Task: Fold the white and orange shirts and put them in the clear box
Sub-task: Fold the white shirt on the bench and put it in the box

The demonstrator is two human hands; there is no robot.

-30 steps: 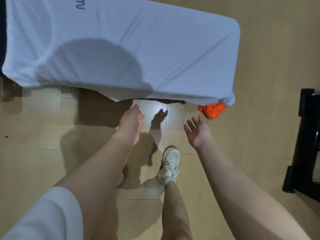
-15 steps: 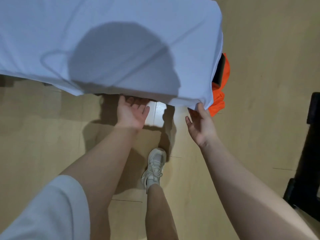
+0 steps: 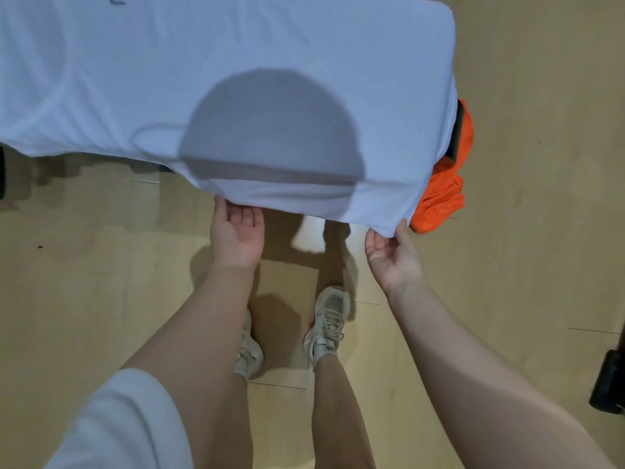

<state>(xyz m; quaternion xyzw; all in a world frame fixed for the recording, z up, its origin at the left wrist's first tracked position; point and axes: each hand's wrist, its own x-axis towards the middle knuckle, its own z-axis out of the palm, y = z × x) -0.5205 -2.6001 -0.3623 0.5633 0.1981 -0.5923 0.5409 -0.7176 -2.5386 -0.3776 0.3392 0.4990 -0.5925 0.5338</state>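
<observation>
The white shirt (image 3: 236,79) lies spread over a raised surface and hangs off its near edge. My left hand (image 3: 236,231) is palm up under the hanging hem, fingers curled round the cloth edge. My right hand (image 3: 394,253) pinches the hem's right corner between thumb and fingers. The orange shirt (image 3: 443,198) is bunched at the surface's right end, partly hidden behind the white shirt. No clear box is in view.
A pale wooden floor (image 3: 524,231) stretches all round. My own legs and white sneakers (image 3: 328,323) stand just below the hands. A black object (image 3: 608,384) sits at the right edge, and a dark strip (image 3: 458,130) shows beside the orange shirt.
Both hands have moved up from the open air to the white shirt's hanging hem and taken hold of it. The view has shifted closer to the surface.
</observation>
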